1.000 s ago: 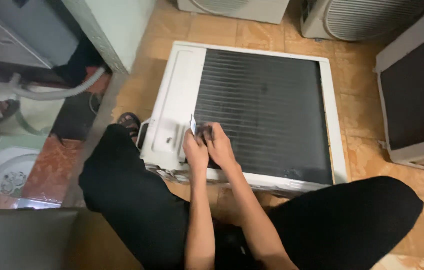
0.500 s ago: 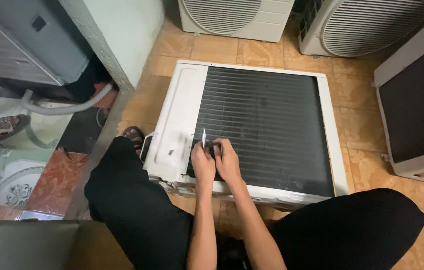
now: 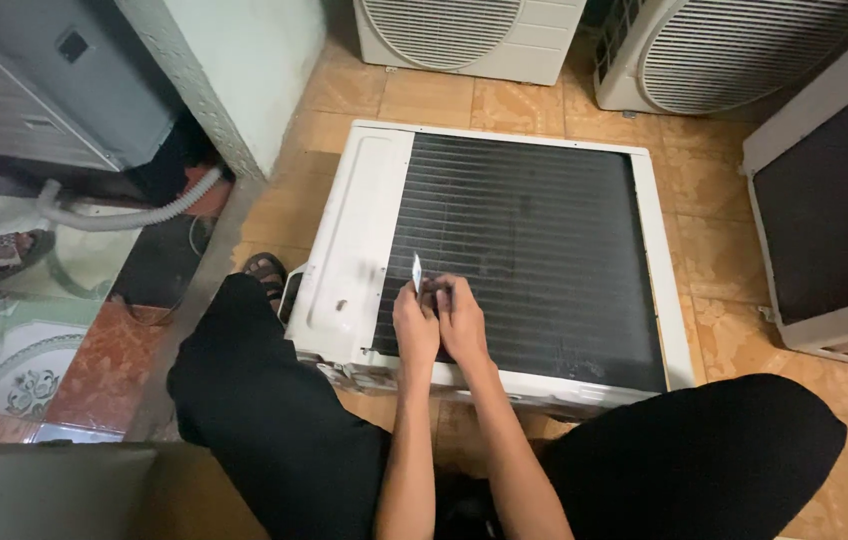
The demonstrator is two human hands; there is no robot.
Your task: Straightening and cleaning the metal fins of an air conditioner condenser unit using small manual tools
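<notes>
A white air-conditioner outdoor unit (image 3: 354, 260) lies flat on the tiled floor, its dark finned coil (image 3: 534, 250) facing up. Both my hands meet over the coil's near left corner. My left hand (image 3: 414, 325) pinches a small thin white piece (image 3: 417, 270) that stands upright on the fins. My right hand (image 3: 462, 318) is pressed against the left one, fingers curled at the same spot. What the right fingers hold is hidden. My legs in black trousers sit on either side of the unit.
Two more outdoor units with round fan grilles (image 3: 454, 30) (image 3: 734, 50) stand at the back. Another unit (image 3: 829, 210) lies at the right. A pale wall corner (image 3: 234, 80), a grey hose (image 3: 134, 215) and someone's sandalled foot (image 3: 4, 255) are at the left.
The view has shifted so the unit sits lower and nearer the middle. My hands stay together at the coil's near left corner, with the white piece still upright.
</notes>
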